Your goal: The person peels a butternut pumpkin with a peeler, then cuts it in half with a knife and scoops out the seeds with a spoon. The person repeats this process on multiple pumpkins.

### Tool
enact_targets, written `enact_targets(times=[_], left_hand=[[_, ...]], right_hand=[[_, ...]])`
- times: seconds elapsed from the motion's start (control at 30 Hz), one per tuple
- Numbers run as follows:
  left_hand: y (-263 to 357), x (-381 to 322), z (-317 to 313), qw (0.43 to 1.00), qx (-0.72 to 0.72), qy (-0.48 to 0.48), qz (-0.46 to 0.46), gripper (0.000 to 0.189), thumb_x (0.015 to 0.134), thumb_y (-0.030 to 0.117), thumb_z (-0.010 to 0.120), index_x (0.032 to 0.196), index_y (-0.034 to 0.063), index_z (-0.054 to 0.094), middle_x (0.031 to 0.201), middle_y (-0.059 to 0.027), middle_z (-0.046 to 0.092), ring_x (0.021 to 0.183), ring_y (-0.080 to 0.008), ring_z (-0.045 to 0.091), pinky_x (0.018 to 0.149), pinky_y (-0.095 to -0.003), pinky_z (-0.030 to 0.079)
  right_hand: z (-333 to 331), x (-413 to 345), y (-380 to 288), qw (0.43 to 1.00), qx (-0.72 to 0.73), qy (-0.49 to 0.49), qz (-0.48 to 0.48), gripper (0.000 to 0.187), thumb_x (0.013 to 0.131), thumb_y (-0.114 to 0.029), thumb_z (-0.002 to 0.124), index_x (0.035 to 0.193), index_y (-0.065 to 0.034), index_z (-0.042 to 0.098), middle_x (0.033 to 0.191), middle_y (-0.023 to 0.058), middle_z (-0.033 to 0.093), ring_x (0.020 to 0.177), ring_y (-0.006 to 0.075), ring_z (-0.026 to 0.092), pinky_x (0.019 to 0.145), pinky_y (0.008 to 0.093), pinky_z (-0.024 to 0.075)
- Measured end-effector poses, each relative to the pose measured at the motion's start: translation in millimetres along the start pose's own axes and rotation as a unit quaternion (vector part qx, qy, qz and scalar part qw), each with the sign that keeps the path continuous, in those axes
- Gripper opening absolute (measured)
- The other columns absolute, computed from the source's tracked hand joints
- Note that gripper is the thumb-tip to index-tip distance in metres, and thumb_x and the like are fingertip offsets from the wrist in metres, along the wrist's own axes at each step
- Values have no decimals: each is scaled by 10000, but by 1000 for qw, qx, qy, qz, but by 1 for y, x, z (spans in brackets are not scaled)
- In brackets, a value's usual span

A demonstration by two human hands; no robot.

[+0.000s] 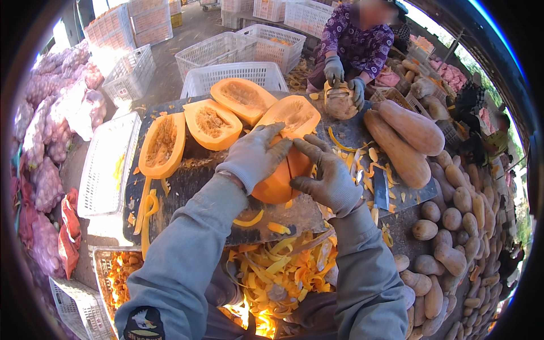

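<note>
My left hand (260,156), in a grey work glove, lies on the left half of a peeled orange squash (274,182). A dark cut line runs down the squash between my hands. Against its right piece rest the fingers of my right hand (327,174), gloved too. Several opened squash halves with stringy, seedy hollows stand beyond and to the left, among them one long half (162,146). A knife with a broad blade (381,187) lies on the dark board (191,187) to the right, among peel scraps. Two unpeeled squashes (401,144) lie past it.
Across the board a co-worker's gloved hands (335,72) hold a squash and a peeler. White plastic crates (233,72) stand beyond; another crate (108,165) is at the left, near net sacks (46,178). Peelings (280,272) heap below my arms. Many whole squashes (450,255) cover the right ground.
</note>
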State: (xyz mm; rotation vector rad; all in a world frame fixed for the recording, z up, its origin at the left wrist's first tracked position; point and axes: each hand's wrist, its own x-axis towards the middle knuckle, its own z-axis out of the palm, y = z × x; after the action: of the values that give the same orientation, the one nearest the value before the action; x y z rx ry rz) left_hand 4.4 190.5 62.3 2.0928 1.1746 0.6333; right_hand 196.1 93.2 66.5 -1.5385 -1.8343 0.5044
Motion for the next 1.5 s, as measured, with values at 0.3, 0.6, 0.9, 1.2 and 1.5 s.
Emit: enact_targets(times=[0.3, 0.6, 0.9, 1.2, 1.5], left_hand=[[4, -5, 3, 999, 36, 12, 21, 573, 957, 350, 694, 1477, 169, 535, 1436, -188, 580, 1329, -340, 560, 1101, -402, 458], [18, 1, -3, 995, 97, -13, 18, 649, 890, 407, 648, 1472, 145, 532, 1390, -170, 596, 1255, -351, 601, 1072, -421, 477], [39, -15, -11, 989, 128, -43, -66, 698, 822, 305, 634, 1460, 45, 522, 1411, -226, 558, 1261, -382, 592, 1078, -437, 469], [32, -43, -12, 981, 142, -41, -126, 830, 814, 337, 669, 1557, 95, 388, 1511, -256, 478, 1348, -384, 533, 1119, -433, 439], [37, -41, -11, 963, 129, -35, -235, 863, 823, 357, 736, 1556, 77, 377, 1528, -252, 458, 1399, -365, 487, 1148, -410, 410]], right_hand=[[6, 8, -6, 997, -79, 11, 4, 746, 756, -198, 701, 1482, -124, 542, 1502, 315, 454, 1373, 445, 494, 1129, 447, 438], [30, 14, -13, 964, -246, 101, 29, 596, 898, -249, 668, 1471, -142, 545, 1428, 322, 522, 1213, 455, 616, 1008, 484, 518], [34, 14, -22, 954, -245, 62, 160, 854, 777, -355, 825, 1518, -149, 452, 1310, 231, 589, 1113, 385, 680, 960, 454, 544], [38, -3, -43, 941, -268, 21, 207, 815, 826, -423, 795, 1493, -133, 427, 1278, 258, 587, 1093, 397, 692, 885, 446, 577], [46, -5, -43, 949, -236, 38, 207, 757, 838, -458, 786, 1451, -171, 446, 1233, 237, 604, 1072, 401, 696, 857, 476, 580]])
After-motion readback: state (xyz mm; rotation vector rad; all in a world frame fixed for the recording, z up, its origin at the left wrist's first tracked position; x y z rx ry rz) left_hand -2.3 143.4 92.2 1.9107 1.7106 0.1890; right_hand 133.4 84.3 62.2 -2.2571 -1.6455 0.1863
